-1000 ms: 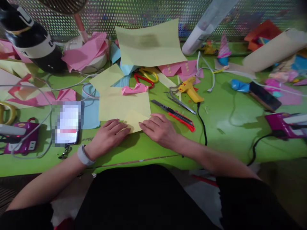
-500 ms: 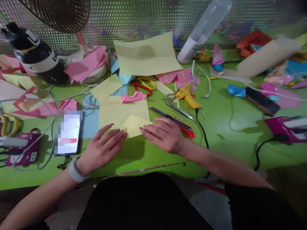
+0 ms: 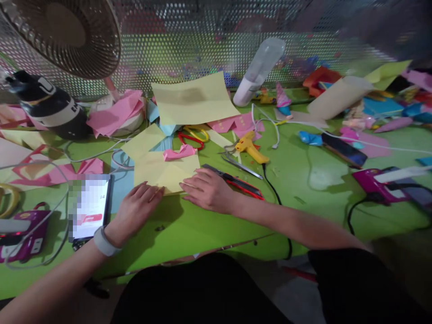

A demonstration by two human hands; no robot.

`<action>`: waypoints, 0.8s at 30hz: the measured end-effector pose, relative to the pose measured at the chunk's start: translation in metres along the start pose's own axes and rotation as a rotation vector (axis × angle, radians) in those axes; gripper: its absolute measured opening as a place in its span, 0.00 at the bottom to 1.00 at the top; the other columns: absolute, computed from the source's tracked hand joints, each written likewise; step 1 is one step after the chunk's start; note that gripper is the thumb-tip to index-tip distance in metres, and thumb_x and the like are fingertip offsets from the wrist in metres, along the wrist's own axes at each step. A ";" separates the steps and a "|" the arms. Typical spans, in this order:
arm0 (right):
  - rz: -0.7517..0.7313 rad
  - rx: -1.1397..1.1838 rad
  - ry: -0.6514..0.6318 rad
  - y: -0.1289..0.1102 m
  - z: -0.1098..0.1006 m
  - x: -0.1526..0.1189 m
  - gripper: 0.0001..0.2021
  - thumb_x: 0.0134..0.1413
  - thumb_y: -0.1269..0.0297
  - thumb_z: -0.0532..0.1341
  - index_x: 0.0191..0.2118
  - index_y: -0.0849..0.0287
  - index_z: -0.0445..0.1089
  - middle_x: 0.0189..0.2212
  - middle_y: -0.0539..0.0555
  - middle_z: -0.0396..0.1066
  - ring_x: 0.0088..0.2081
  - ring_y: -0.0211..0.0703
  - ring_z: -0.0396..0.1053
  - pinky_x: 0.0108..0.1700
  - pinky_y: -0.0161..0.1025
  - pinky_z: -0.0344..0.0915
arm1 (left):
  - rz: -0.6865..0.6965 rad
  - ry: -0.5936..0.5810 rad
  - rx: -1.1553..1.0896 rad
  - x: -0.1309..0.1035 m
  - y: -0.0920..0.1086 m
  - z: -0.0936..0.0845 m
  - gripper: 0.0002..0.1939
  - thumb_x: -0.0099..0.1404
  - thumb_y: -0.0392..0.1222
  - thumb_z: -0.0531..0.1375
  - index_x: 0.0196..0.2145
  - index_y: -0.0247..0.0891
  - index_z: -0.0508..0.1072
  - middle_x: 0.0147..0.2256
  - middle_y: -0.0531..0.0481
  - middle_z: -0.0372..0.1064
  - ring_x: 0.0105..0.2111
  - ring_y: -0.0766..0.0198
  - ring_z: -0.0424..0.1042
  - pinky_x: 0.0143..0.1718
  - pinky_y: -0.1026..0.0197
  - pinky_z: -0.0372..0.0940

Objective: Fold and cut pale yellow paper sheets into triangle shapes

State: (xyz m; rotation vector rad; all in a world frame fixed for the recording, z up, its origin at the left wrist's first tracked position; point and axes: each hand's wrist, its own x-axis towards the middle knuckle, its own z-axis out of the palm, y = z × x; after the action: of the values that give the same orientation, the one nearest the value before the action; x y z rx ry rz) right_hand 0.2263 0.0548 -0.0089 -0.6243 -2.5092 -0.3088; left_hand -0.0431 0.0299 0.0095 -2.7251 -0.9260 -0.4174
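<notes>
Between my hands a small pale-yellow piece of paper [image 3: 171, 179] lies over a larger yellow sheet [image 3: 142, 167] on the green table. My left hand [image 3: 140, 204], with a pale band on its wrist, has its fingertips closed on the paper's near left side. At the near right side, my right hand [image 3: 209, 190] grips it with bent fingers, the thumb partly hidden. A crumpled pink paper strip [image 3: 179, 153] rests just beyond. Close to my right hand lie a red and black utility knife [image 3: 241, 183] and metal tweezers [image 3: 243, 168].
Farther back are a yellow glue gun [image 3: 251, 147], red-and-yellow-handled scissors [image 3: 191, 138] and a propped yellow sheet [image 3: 192, 101]. A phone [image 3: 91, 207] lies left, near a black bottle [image 3: 57, 105] and a fan [image 3: 67, 36]. Purple power strips [image 3: 381, 184] and cables lie at both sides.
The view has tilted up and shifted right, so the table contents appear lower and farther left. Both hands stay at the paper and have drawn slightly closer together.
</notes>
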 end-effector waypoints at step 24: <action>0.496 -0.083 0.279 0.158 -0.015 0.073 0.20 0.64 0.67 0.55 0.60 0.62 0.68 0.59 0.62 0.69 0.60 0.58 0.65 0.67 0.64 0.53 | -0.070 -0.107 0.060 0.037 -0.032 0.047 0.32 0.71 0.55 0.54 0.68 0.42 0.57 0.68 0.36 0.52 0.68 0.46 0.53 0.67 0.36 0.46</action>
State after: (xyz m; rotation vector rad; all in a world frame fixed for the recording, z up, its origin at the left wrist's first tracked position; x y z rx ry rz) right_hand 0.2554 0.2138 0.0580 -1.1232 -2.0055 -0.2888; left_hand -0.0258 0.0897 -0.0172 -2.6897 -1.0459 -0.2534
